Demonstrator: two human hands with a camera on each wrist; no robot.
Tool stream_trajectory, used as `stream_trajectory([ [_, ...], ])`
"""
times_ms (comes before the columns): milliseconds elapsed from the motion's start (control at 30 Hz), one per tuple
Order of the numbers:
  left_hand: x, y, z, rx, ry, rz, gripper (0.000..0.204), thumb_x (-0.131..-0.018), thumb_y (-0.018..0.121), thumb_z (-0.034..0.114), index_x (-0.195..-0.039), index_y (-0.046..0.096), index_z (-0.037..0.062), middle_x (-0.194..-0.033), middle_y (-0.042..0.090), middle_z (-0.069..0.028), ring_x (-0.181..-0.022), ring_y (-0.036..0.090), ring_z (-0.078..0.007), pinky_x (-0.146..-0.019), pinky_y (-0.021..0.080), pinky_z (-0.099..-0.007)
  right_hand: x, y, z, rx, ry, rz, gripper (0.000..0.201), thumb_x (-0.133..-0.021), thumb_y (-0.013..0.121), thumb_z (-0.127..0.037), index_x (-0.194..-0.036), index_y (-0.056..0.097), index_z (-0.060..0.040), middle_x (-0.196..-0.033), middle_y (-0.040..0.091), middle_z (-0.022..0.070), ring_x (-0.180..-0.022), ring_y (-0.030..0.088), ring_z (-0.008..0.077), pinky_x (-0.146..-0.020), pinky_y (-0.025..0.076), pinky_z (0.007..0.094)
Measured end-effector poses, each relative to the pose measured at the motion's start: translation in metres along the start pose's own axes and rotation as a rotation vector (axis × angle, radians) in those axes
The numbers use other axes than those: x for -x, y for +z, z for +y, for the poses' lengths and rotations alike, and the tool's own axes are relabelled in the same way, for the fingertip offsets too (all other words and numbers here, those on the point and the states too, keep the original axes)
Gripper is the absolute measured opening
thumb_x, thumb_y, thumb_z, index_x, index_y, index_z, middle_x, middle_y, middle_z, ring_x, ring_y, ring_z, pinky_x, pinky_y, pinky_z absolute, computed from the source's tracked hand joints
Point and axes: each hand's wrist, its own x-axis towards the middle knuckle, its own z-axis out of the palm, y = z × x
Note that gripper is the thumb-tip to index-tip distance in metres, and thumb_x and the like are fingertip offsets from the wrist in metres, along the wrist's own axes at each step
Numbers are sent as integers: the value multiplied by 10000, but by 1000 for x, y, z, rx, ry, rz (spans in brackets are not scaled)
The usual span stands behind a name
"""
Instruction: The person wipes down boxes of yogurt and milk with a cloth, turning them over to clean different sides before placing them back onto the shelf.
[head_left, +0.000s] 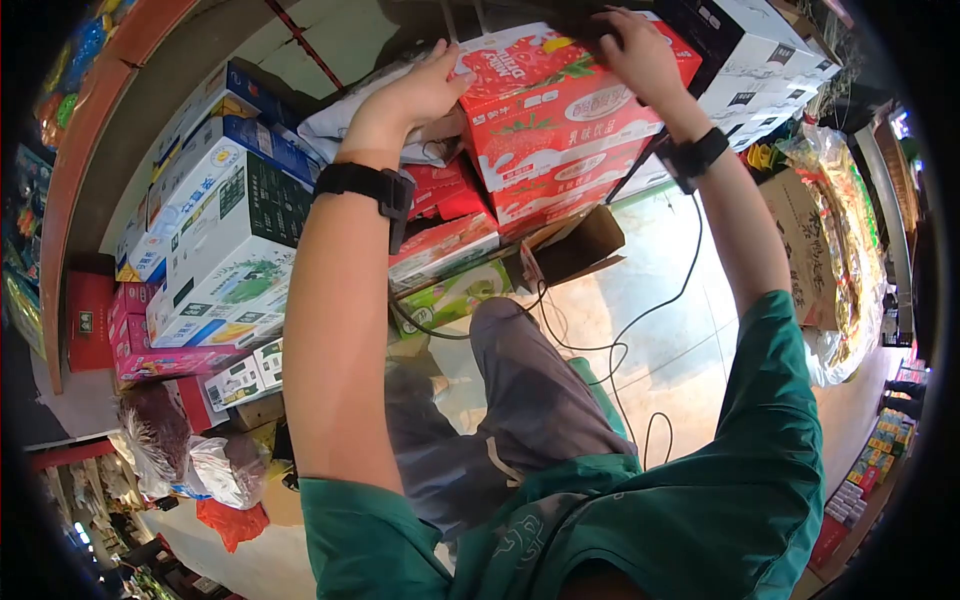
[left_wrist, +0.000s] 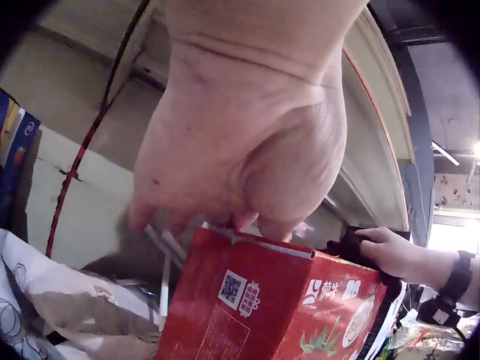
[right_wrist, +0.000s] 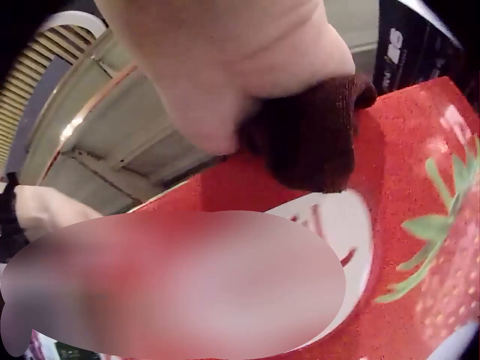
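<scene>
Red milk-drink cartons (head_left: 560,125) with strawberry prints are stacked at the top centre of the head view. My left hand (head_left: 415,95) rests at the left end of the top carton; in the left wrist view the palm (left_wrist: 240,135) faces the camera and the fingertips lie at the upper edge of the red carton (left_wrist: 225,300), partly hidden. On the carton's top, toward its right end, my right hand (head_left: 645,62) holds a dark brown cloth (right_wrist: 311,135), its fingers mostly covered by the cloth. The cloth lies against the red printed surface (right_wrist: 405,142).
White-and-black cartons (head_left: 765,70) stand right of the stack. At left are blue and white cartons (head_left: 215,185); a white bag (head_left: 345,125) lies beside the red stack. Below are an open brown box (head_left: 590,245) and a black cable (head_left: 690,270) running to the floor.
</scene>
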Motion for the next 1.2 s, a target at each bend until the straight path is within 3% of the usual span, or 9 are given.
stream_trajectory([
  [100, 3, -4, 7, 15, -10, -2, 679, -955, 512, 375, -1464, 258, 6, -1550, 129, -226, -1429, 194, -338, -1147, 214, -342, -13, 5, 35, -117, 197, -157, 371, -869, 515, -283, -1144, 608, -52, -1013, 654, 221, -968, 621, 379, -864, 497, 435],
  [233, 9, -4, 15, -34, -41, -25, 663, -973, 454, 391, -1464, 249, -5, -1555, 109, -220, -1448, 140, -300, -1156, 171, -326, -19, 9, 38, -21, 189, -182, 416, -880, 495, -325, -1177, 588, -48, -964, 660, 239, -934, 633, 392, -842, 504, 450],
  [267, 8, -6, 16, -53, -51, -26, 660, -979, 435, 398, -1465, 246, -7, -1557, 104, -217, -1453, 122, -288, -1160, 156, -321, -19, -3, 17, -44, 322, -265, 422, -877, 524, -287, -1212, 565, -35, -1063, 630, 260, -1004, 594, 422, -877, 480, 451],
  [400, 0, 1, 10, -26, -91, -12, 662, -973, 427, 368, -1476, 212, -5, -1561, 89, -216, -1457, 92, -300, -1165, 139, -329, -18, -7, -21, 96, 259, -301, 426, -845, 541, -333, -1152, 601, -44, -1067, 648, 212, -955, 625, 397, -839, 509, 454],
  [467, -5, 9, 14, 28, -185, 18, 668, -969, 415, 359, -1483, 190, -3, -1563, 83, -216, -1459, 77, -305, -1166, 134, -328, -17, -3, -42, 109, 195, -292, 355, -830, 552, -323, -996, 633, -20, -1007, 649, 190, -936, 630, 376, -830, 516, 455],
  [667, 10, 49, 71, 40, -328, 555, 562, -931, 361, 298, -1395, 375, -18, -1509, 281, -197, -1325, 373, -404, -1120, 255, -493, -11, 11, -41, 40, 74, -155, 292, -812, 588, -279, -944, 643, -24, -969, 647, 176, -942, 619, 362, -834, 512, 442],
  [700, 4, 57, 64, -87, -344, 624, 500, -910, 414, 260, -1360, 415, 41, -1504, 312, -136, -1183, 524, -392, -969, 441, -495, -9, 13, -39, 23, 65, -133, 295, -811, 585, -279, -938, 643, -19, -959, 646, 173, -942, 613, 356, -843, 504, 437],
  [800, 14, 48, 75, 25, -343, 588, 516, -920, 390, 277, -1375, 430, 38, -1475, 354, -175, -1241, 470, -401, -1065, 345, -476, -9, 9, -45, 51, 87, -111, 292, -810, 581, -273, -938, 643, -18, -961, 647, 168, -953, 605, 348, -854, 497, 427],
  [1200, 9, 53, 67, -24, -331, 619, 473, -919, 420, 265, -1352, 427, 74, -1496, 329, -125, -1144, 530, -438, -954, 448, -504, -10, 11, -52, 158, 130, -108, 301, -814, 552, -300, -957, 625, -45, -988, 624, 139, -967, 591, 326, -838, 493, 433],
])
